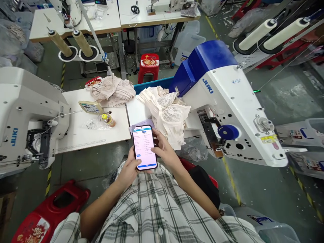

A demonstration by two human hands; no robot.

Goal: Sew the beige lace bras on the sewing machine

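A smartphone with a lit screen is held upright in front of my body, its text too small to read. My left hand grips its lower left side, the thumb over the bottom corner. Around the right side closes my right hand, thumb at the screen's edge. Behind the phone lies a purplish sheet, partly hidden. Beyond it, a pile of cream lace fabric pieces rests on the worktable.
White JUKI sewing machines stand at left and right. On the left table are a bundle of cream fabric, a control panel and a small yellow-capped bottle. Red stools and thread cones are nearby.
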